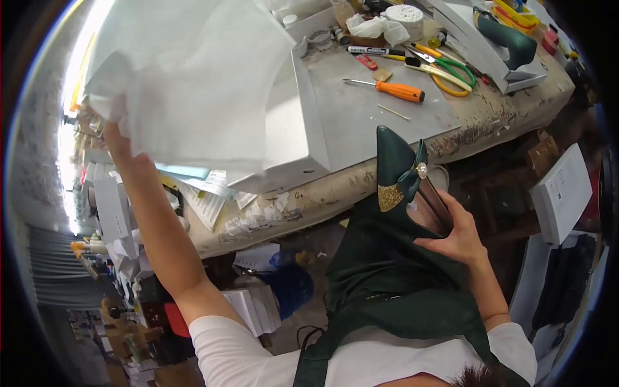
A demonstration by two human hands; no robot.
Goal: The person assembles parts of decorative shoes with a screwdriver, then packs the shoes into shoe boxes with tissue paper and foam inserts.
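Note:
My left hand (111,132) is raised high at the left, gripping a large sheet of white tissue paper (193,77) that hangs over an open white box (309,122) on the workbench. The hand itself is mostly hidden behind the paper. My right hand (454,232) holds a dark green pointed shoe (400,171) with a bow, a pearl and a gold glitter patch, toe pointing up at the bench edge. A dark green apron covers my lap below it.
On the scarred workbench (490,116) lie an orange-handled screwdriver (400,90), green and yellow scissors (451,71), a marker, a roll of white tape (405,16) and a green tool in a white tray (509,42). White boxes and papers crowd the floor at left; a white box (561,190) stands right.

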